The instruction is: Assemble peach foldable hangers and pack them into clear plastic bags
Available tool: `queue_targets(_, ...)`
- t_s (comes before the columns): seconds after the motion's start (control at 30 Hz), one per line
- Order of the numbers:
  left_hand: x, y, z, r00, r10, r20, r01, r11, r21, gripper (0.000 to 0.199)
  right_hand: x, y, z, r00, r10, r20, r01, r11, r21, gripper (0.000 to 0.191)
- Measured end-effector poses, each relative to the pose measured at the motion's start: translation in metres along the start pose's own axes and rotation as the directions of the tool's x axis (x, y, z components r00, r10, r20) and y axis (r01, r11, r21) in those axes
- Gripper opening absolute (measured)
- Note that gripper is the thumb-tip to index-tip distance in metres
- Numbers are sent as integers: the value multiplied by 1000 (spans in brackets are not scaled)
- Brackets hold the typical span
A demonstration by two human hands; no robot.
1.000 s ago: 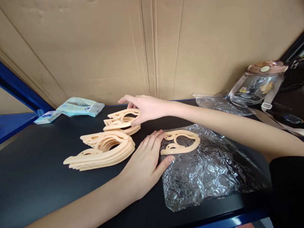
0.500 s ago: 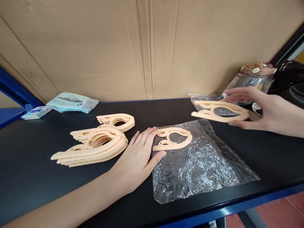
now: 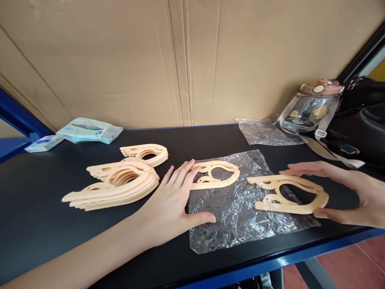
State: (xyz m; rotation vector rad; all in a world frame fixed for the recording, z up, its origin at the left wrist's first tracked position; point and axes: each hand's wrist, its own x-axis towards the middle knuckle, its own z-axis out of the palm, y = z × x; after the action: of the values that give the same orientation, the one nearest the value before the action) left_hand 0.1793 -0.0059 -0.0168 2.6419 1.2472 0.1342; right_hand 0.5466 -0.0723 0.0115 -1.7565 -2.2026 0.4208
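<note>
My right hand [image 3: 357,194] grips a beige folding hanger [image 3: 320,198], folded up, between thumb and fingers above the right part of a clear plastic bag [image 3: 231,224]. My left hand [image 3: 177,200] lies flat, fingers stretched and thumb spread, across the bag's left edge. Its fingertips cover the left end of another folded hanger [image 3: 230,182], which lies at the bag's upper left; whether that one is inside the bag I cannot tell. Left of this hand sits a large stack of folded hangers [image 3: 120,190], with a smaller stack [image 3: 153,154] just behind it.
A second clear bag [image 3: 261,131] lies at the back right beside a strapped water bottle [image 3: 313,110]. Black bags [image 3: 363,120] stand at the right edge. Tissue packs [image 3: 90,130] are at the back left. Cardboard [image 3: 120,60] walls the table's rear.
My right hand has brought its hanger from near the bottle towards me, over the plastic bag. My left thumb has spread wider and lower on the bag.
</note>
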Motion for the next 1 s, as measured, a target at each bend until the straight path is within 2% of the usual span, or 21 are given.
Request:
queue_targets(0.13,1,1,-1,1000,-11,19,11,1000,13,101,13,-13,9,994,-81,72,78,996,38,63)
queue_targets(0.3,0,-2,0,999,28,-30,-29,999,-37,97,25,-29,27,985,-137,109,123,985,123,64)
queue_targets(0.43,0,-4,2,999,31,-19,-32,998,-48,107,27,-37,40,986,-155,58,151,986,70,69)
queue_targets(0.57,-1,-4,2,998,63,-19,-64,996,-67,117,24,-34,44,988,-155,-2,155,988,26,73)
queue_targets(0.73,-1,-2,0,999,47,3,-47,996,-71,117,21,-26,40,993,-119,-19,121,989,89,61)
queue_targets(0.87,-1,-1,-1,999,41,17,-41,998,-48,116,21,-28,38,995,-98,14,96,988,121,31)
queue_targets(1.0,-2,-2,0,999,46,26,-45,998,-39,114,20,-33,37,996,-84,22,80,987,141,26)
